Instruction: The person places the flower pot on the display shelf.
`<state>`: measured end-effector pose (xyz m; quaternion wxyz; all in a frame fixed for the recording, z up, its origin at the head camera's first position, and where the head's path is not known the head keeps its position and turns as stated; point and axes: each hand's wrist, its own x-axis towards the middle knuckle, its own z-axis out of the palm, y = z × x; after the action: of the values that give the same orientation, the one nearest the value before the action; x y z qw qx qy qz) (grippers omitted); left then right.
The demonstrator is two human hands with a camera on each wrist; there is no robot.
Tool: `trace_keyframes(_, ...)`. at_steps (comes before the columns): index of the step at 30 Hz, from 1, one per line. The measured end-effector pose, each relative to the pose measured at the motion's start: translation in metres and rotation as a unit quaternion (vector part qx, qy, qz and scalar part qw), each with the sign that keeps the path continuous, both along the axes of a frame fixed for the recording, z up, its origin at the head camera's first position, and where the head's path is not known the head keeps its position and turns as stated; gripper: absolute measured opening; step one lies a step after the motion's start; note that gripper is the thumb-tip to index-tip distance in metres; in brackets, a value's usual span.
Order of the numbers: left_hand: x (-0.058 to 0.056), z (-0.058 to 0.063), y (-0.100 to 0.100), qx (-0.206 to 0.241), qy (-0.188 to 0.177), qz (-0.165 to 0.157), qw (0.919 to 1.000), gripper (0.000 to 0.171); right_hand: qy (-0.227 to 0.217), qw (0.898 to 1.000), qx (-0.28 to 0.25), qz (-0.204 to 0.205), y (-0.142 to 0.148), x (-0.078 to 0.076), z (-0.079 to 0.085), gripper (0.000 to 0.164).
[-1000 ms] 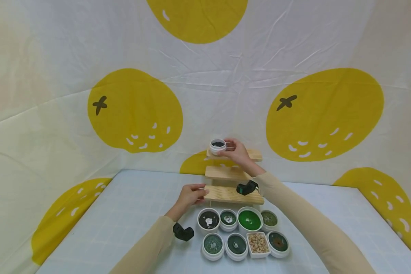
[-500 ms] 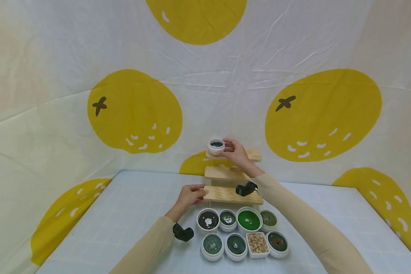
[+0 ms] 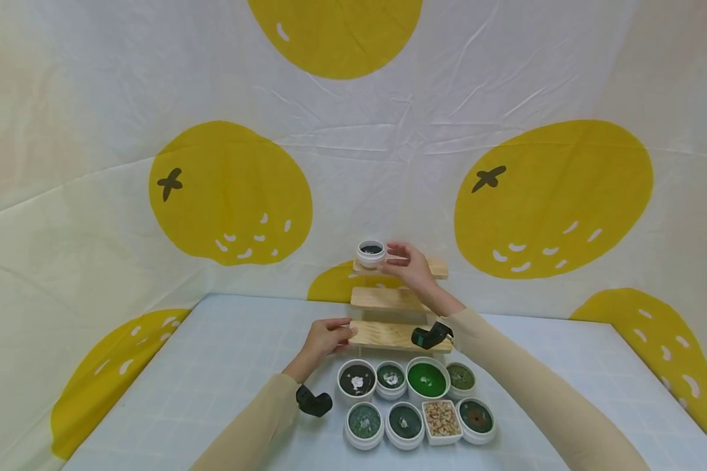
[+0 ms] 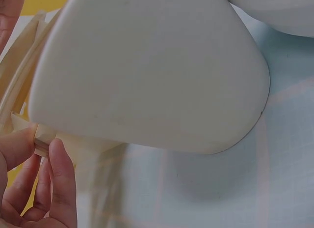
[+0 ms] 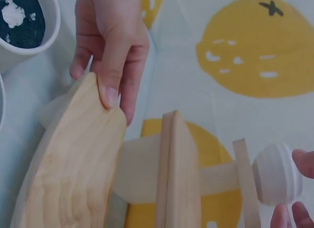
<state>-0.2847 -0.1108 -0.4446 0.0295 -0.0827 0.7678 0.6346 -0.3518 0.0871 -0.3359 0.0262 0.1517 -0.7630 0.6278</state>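
A small white bowl [image 3: 370, 262] with dark contents stands at the left end of the top board of a three-step wooden stand [image 3: 383, 298]. Just right of it, my right hand [image 3: 411, 268] is held with thumb and fingers spread apart, fingertips close to the bowl's side. In the right wrist view, the thumb and fingertips [image 5: 304, 163] show beside the ribbed bowl [image 5: 275, 174]. My left hand [image 3: 324, 340] pinches the left end of the lowest board [image 5: 73, 164] between thumb and fingers, seen also in the left wrist view.
In front of the stand are two rows of white bowls [image 3: 358, 396], mostly with green or dark contents. A square dish [image 3: 443, 439] among them holds pale brown bits. Behind the light blue table [image 3: 224, 366] hangs a white cloth [image 3: 383, 183] with yellow fruit prints.
My right hand has loosened from the small bowl and drawn slightly right and down, leaving it on the top board. My left hand keeps its grip on the lowest board.
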Motion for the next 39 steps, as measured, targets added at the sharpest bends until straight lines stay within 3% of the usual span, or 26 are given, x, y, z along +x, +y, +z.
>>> trace_keyframes(11,0.0,-0.002,0.0,0.008,-0.003,0.001,1.0,0.043,0.008,1.0,0.005,0.025,0.01,0.027,0.0,0.058)
trace_keyframes(20,0.003,0.003,0.001,0.01,-0.012,0.004,0.9999,0.042,0.016,0.999,0.018,0.039,0.022,0.048,-0.008,0.059)
trace_keyframes(34,0.002,0.002,0.002,0.005,-0.006,0.011,0.9999,0.041,0.004,0.997,0.034,0.071,0.047,0.089,-0.01,0.056)
trace_keyframes(39,0.0,0.0,0.002,0.003,-0.014,0.01,0.9999,0.042,-0.022,0.995,0.019,0.096,0.057,0.101,-0.009,0.061)
